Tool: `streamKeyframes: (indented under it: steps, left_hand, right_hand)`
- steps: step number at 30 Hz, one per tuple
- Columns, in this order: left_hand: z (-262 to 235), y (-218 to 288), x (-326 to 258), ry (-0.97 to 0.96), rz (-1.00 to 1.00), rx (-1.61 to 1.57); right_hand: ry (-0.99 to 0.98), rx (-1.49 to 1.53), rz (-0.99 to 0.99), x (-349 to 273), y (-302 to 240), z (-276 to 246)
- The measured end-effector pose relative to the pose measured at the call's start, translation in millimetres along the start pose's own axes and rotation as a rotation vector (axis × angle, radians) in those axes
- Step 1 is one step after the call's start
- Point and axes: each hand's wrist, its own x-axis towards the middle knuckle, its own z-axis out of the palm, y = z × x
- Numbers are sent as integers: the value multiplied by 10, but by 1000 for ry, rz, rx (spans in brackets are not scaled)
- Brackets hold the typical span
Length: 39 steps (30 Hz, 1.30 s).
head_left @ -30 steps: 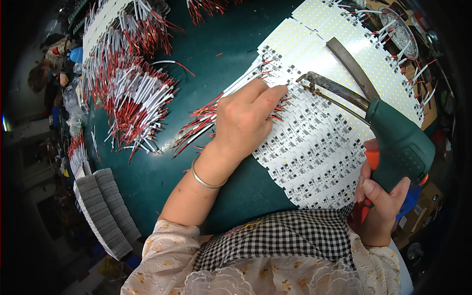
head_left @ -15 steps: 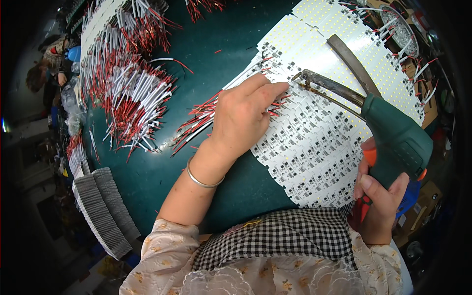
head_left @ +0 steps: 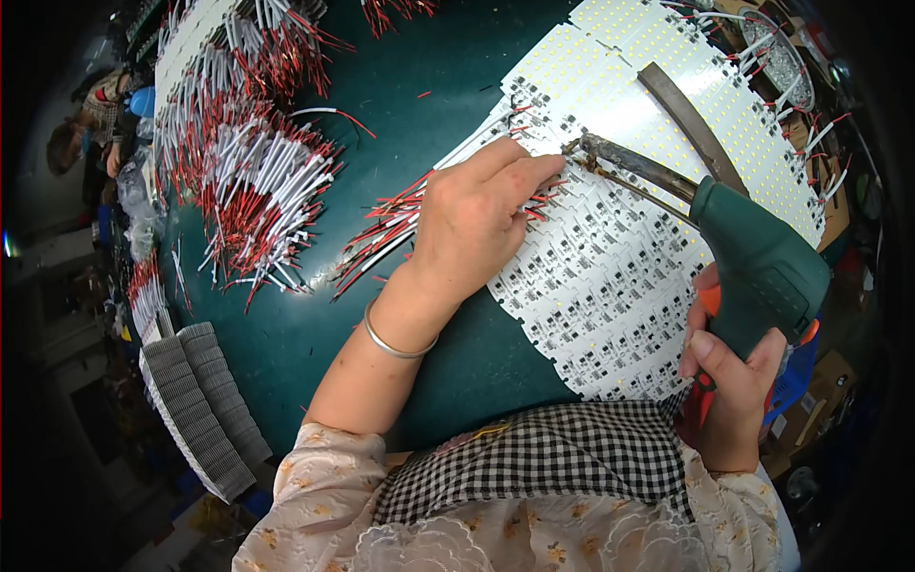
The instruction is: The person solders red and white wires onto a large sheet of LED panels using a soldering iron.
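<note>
Both hands are working over the table — the left hand [head_left: 481, 214] is lying palm-down with fingers curled together, pressing a bundle of red and white wires [head_left: 386, 234] against the edge of the circuit boards, while the right hand [head_left: 729, 381] is wrapping tightly around the grip of a green soldering gun [head_left: 753, 267].

Beneath them, the dark green table [head_left: 286, 334] is spreading across most of the view. On it, a long fanned row of white LED circuit boards [head_left: 620, 286] is running from the upper right down toward the person's checked apron [head_left: 543, 458]. The gun's dark metal tip [head_left: 586, 151] is resting on the boards just beside the left fingertips [head_left: 548, 167] — whether it touches a wire end, I cannot tell. At upper left, a large heap of cut wires [head_left: 248, 162] is lying well apart from the hands. A stack of grey ribbed strips [head_left: 205, 400] is sitting near the lower left edge. A thin metal bangle [head_left: 391, 345] is circling the left wrist.
</note>
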Motion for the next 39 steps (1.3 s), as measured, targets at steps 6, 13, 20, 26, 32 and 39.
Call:
streamKeyframes:
  steps: [6,13,20,26,32,39]
  left_hand:
    - [-3,0,5,-3,-1,6]
    - [0,16,2,3,0,16]
    - [-1,4,-5,-8,-7,7]
    - [-18,27,1,-23,-15,28]
    - [-1,64,29,-18,0,51]
    - [27,35,36,-32,-58,-161]
  right_hand:
    - [-5,-11,4,3,2,-11]
    - [-165,-114,-80,-13,141,-162]
    - [15,47,-91,-5,10,-61]
    - [29,72,-82,-13,-10,-104]
    - [69,74,-13,-87,-31,-176]
    - [40,78,-74,-131,14,-218]
